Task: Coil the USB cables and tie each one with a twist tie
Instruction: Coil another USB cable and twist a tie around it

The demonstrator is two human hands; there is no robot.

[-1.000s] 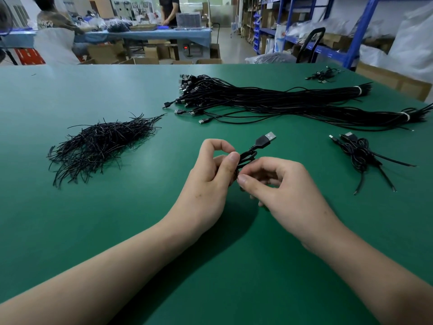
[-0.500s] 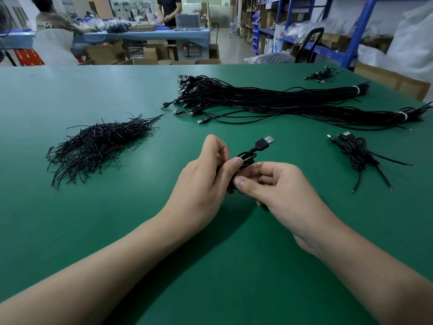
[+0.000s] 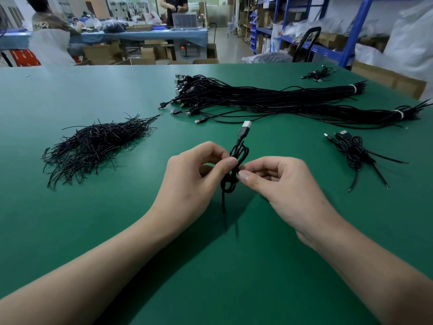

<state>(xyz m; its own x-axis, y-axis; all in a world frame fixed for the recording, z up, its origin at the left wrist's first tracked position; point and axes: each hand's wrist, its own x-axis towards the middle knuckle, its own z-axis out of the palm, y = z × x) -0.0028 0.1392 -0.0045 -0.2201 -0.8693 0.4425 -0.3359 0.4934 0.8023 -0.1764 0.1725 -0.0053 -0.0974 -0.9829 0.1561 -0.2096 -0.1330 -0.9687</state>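
I log the coiled USB cable just above the green table, long axis pointing away from me, plug farthest, with left hand and right hand equally near, each pinching its waist from opposite sides.

Strands under coil blurred, perhaps tie.

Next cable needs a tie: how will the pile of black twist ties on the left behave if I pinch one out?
Probably very light: the twist ties are thin, short strands. They lie criss-crossed and tangled, so neighbours will likely drag along with the one pinched. Many ends stick up kinked rather than lying limp, so a strand should hold its bend.
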